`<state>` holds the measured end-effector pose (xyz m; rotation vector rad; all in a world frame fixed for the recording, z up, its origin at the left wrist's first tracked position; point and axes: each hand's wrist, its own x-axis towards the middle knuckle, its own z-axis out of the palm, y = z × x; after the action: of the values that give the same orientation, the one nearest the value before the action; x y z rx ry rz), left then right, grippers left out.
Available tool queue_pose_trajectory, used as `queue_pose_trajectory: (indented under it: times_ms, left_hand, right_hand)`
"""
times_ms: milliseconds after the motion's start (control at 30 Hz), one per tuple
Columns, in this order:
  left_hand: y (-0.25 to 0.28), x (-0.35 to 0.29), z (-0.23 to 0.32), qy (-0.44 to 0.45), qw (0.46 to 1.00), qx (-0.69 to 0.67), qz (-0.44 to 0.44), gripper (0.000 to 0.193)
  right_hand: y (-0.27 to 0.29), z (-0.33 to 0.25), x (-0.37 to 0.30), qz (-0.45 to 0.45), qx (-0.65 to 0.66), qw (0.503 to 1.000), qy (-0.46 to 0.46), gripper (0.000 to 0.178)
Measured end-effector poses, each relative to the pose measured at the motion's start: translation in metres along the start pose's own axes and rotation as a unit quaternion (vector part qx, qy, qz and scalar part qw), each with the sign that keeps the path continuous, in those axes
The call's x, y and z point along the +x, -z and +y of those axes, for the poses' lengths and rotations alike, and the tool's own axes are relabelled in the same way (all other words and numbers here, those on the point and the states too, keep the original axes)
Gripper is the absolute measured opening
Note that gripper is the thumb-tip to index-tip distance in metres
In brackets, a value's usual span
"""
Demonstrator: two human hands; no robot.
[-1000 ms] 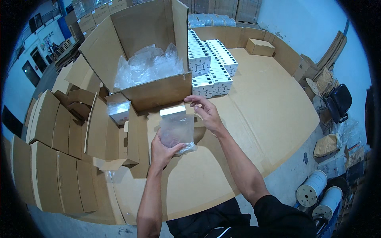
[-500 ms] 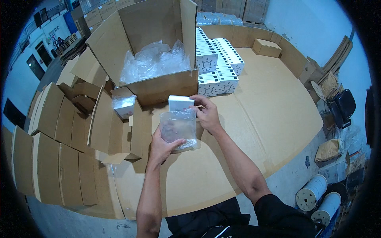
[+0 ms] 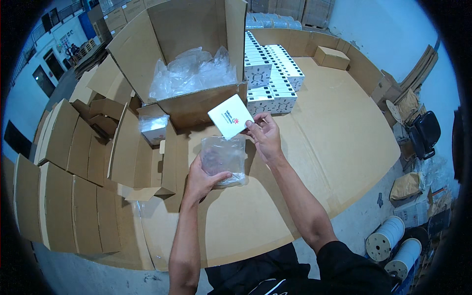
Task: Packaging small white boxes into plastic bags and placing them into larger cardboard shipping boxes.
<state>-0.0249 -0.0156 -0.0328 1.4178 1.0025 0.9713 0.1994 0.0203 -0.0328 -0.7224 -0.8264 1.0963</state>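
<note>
My left hand grips a clear plastic bag by its lower left part, thumb across its front. Just above the bag's upper edge, my right hand pinches a flat white square box at its lower right corner. The box is tilted, its printed face with a small red mark turned toward me. To the left, an open cardboard carton holds a white box wrapped in clear plastic.
Behind my hands stands a large open carton full of clear plastic bags. White patterned boxes are stacked right of it. Several folded brown cartons line the left. A small brown box sits at the far right of the cardboard-covered table.
My right hand has raised the white box away from the bag and turned it, so its printed face now shows. The left hand keeps the bag in nearly the same place.
</note>
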Motion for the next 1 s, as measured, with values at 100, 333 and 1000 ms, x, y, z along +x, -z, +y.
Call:
queue_pose_trajectory:
  times_ms: [100,333,1000]
  left_hand:
    - [0.001,0.001,0.0,0.005,1.0,-0.011,-0.002,0.082]
    - [0.004,0.001,-0.004,0.0,1.0,0.002,0.0,0.077]
    - [-0.004,0.009,-0.009,0.034,0.994,-0.098,0.018,0.037]
  right_hand:
    - [0.006,0.001,0.001,-0.025,-0.015,1.0,-0.004,0.023]
    - [0.009,0.0,0.001,-0.059,-0.037,0.997,-0.019,0.019]
    - [0.005,-0.002,-0.005,-0.152,-0.174,0.971,-0.057,0.019]
